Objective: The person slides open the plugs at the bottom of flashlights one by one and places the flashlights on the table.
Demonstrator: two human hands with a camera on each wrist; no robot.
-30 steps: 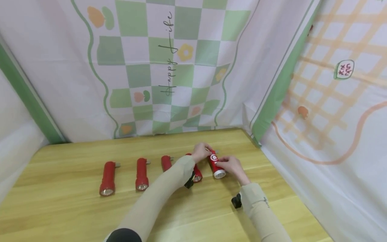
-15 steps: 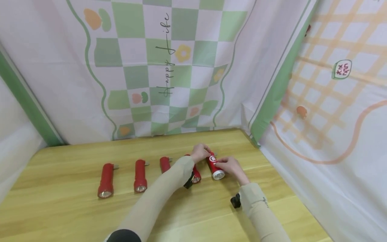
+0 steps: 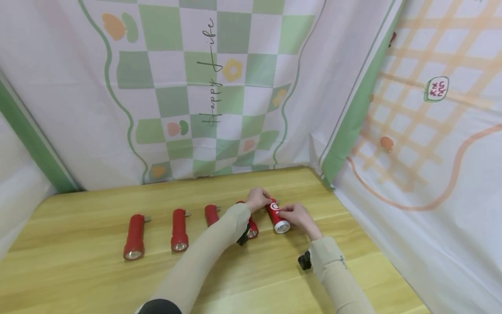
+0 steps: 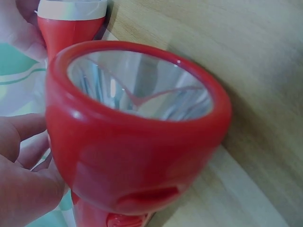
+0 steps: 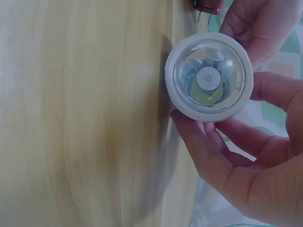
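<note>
A red flashlight with a white rim and white logo (image 3: pixel 281 226) lies on the wooden table at the right end of a row. My right hand (image 3: pixel 298 217) grips its body from the right, thumb and fingers on either side in the right wrist view. At its tail end, my left hand (image 3: pixel 258 198) pinches it from the far left side. Beneath my left wrist lies a plain red flashlight (image 3: pixel 252 230), partly covered by the sleeve; its lens head (image 4: pixel 137 142) fills the left wrist view and hides part of the left fingers.
Further left lie a red flashlight (image 3: pixel 211 214) half hidden by the left forearm, another red flashlight (image 3: pixel 179 231), and a third red flashlight (image 3: pixel 134 237) near the left side. Grey prongs (image 3: pixel 147 218) stick out at their tails. Printed cloth (image 3: pixel 298 131) hangs around the table (image 3: pixel 90 279).
The head view has shifted slightly, so the scene slides a little to the left. Both hands stay at the white-rimmed flashlight, which keeps its place on the table.
</note>
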